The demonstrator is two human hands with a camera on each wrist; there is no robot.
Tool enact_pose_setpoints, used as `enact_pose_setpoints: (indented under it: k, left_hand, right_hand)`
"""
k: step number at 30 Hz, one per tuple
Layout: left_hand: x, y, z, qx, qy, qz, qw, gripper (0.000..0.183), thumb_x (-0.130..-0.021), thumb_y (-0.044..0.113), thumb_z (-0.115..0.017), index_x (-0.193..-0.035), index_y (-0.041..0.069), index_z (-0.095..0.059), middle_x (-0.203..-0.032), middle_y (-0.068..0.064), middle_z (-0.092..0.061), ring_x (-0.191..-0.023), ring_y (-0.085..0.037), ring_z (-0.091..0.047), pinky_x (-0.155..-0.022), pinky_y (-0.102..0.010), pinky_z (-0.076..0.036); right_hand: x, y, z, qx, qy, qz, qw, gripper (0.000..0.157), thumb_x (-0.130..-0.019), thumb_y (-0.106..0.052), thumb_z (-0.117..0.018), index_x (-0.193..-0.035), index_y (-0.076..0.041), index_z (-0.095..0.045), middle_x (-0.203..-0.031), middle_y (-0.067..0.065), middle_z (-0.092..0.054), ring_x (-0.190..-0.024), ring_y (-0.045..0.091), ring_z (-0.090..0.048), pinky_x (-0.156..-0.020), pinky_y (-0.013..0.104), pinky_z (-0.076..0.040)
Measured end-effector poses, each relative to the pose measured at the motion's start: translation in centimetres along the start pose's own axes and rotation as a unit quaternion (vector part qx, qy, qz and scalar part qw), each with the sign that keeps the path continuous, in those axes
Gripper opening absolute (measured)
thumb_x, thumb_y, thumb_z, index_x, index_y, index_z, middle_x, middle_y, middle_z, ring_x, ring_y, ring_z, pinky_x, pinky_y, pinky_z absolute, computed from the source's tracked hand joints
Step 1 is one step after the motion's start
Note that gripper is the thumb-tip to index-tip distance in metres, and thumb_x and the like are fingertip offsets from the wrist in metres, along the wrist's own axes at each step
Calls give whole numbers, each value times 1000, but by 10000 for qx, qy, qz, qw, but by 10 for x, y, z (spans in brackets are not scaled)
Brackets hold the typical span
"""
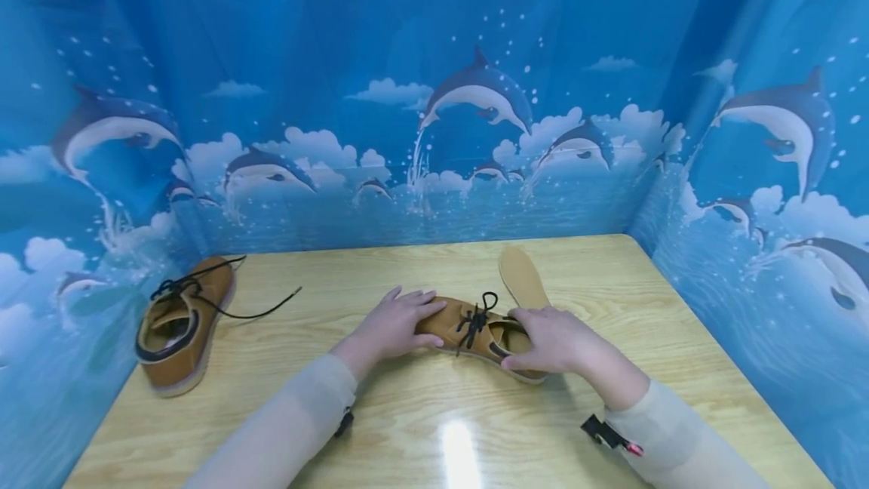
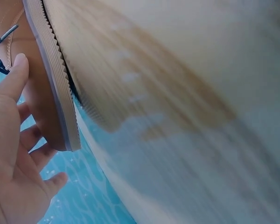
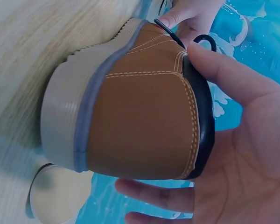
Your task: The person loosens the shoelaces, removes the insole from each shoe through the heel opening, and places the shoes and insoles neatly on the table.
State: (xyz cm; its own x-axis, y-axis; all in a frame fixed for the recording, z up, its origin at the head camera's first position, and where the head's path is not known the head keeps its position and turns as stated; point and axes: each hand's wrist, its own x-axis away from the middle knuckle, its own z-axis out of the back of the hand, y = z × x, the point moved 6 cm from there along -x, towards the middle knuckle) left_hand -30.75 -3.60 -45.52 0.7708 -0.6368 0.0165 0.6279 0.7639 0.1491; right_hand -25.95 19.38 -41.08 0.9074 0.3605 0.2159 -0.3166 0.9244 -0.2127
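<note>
A brown lace-up shoe [image 1: 451, 314] with black laces tied in a bow lies on the table, toe to the left. My left hand [image 1: 388, 329] holds its toe, the thumb on the near side and the fingers over the far side. At the heel, my right hand [image 1: 555, 339] grips the padded collar with the thumb in front and the fingers behind. The right wrist view shows the stitched heel [image 3: 140, 121] and thick ridged sole. A tan insole [image 1: 521, 275] lies just behind the shoe's heel end, partly hidden by my right hand.
Another brown shoe [image 1: 212, 284] stands at the table's left edge, its black lace [image 1: 254, 316] trailing loose to the right. Blue dolphin-print curtains [image 1: 434, 119] enclose the back and both sides of the wooden table [image 1: 380, 429].
</note>
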Motion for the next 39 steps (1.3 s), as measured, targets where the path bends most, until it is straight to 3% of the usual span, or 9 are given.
enact_pose_setpoints:
  k: [17, 39]
  left_hand:
    - [41, -6, 5, -93, 244, 499, 9984, 72, -92, 63, -58, -151, 25, -46, -155, -9, -43, -140, -27, -43, -119, -60, -18]
    - [70, -9, 8, -551, 473, 752, 9945, 67, -93, 62, -57, -148, 25, -50, -151, -7, -48, -134, -26, -51, -117, -61, -23]
  right_hand:
    - [-19, -11, -4, -450, -53, 480, 9978, 89, -77, -59, -79, -147, -12, -49, -142, 10, -56, -127, 37, -54, -105, 56, -44]
    - [-32, -26, -4, -545, -195, 927, 9940, 87, -76, -54, -81, -147, -13, -49, -143, 9, -57, -127, 35, -54, -107, 54, -42]
